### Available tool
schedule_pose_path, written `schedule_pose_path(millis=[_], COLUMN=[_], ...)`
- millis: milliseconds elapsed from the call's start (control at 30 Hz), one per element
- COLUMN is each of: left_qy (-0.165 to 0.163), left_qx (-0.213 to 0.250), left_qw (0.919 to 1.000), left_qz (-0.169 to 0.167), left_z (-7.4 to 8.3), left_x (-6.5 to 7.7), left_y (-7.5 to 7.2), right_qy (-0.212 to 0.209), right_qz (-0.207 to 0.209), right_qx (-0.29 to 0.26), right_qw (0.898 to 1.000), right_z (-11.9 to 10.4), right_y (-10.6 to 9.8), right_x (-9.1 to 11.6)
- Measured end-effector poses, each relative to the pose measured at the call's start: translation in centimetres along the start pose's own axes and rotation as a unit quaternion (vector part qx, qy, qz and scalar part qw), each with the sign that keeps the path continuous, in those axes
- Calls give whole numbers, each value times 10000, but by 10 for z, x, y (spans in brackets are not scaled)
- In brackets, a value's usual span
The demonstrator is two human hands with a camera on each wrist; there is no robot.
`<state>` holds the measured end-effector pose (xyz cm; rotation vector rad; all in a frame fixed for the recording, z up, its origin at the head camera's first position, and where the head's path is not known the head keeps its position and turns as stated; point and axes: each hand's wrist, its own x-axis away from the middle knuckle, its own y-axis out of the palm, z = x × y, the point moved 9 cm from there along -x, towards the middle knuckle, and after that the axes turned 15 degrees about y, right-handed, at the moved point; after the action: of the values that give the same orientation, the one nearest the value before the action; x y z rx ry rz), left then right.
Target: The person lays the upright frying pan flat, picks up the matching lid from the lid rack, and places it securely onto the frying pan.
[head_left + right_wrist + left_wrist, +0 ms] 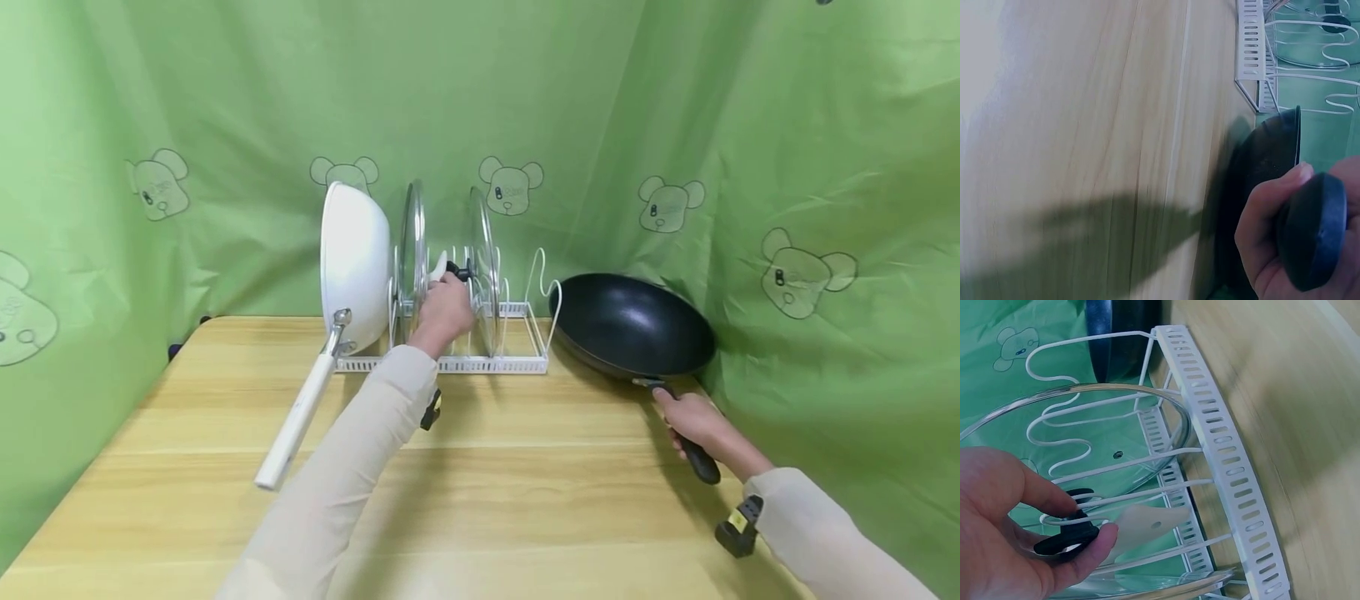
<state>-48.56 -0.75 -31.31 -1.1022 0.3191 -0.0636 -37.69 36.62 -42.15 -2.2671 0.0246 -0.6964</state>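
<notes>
My left hand (447, 307) reaches into a white wire rack (495, 365) and pinches the black knob (1071, 534) of a glass lid (492, 258) between thumb and fingers. That lid stands upright in the rack. To its left another glass lid (420, 225) stands on edge, its pale handle (1147, 528) close to my fingertips in the left wrist view. At the right, my right hand (693, 419) grips the black handle (1315, 231) of a black frying pan (630, 325). The pan lies beside the rack's right end, its inside facing up and toward me.
A white pan (356, 258) stands on its side at the rack's left end, its long white handle (296, 421) sticking out toward me over the wooden table (480, 500). Green curtains (450, 83) hang behind and along both sides.
</notes>
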Motion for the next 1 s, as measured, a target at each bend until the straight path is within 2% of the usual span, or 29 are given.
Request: schedule_pose_path(millis=[133,333,633,700,767,900,1000], left_qy=[-199,-372,-893,-968,-1084,-1316,-1405], left_qx=[351,537,1393,1850,2350,3386,3927], left_qw=[9992,9978,9861,9778,9656,9301,9063], left_qz=[-7,104,176,175,237,545,685], left_z=[-3,-4,-10,-10,-11,-14,-13], left_x=[0,-2,-9,-10,-10,-9,-7], left_y=[-1,-7,-11,-11,-10,-9,-8], right_qy=[-5,62,22,28,4,-60,-58], right_qz=[107,128,142,155,201,235,235], right_qx=[231,351,420,426,466,547,563], right_qw=[9997,9993,9990,9990,9987,9982,9981], right_z=[-4,-5,-6,-5,-5,-4,-2], right_y=[-1,-2,-2,-2,-2,-1,0], right_x=[1,-1,1,1,0,0,-1])
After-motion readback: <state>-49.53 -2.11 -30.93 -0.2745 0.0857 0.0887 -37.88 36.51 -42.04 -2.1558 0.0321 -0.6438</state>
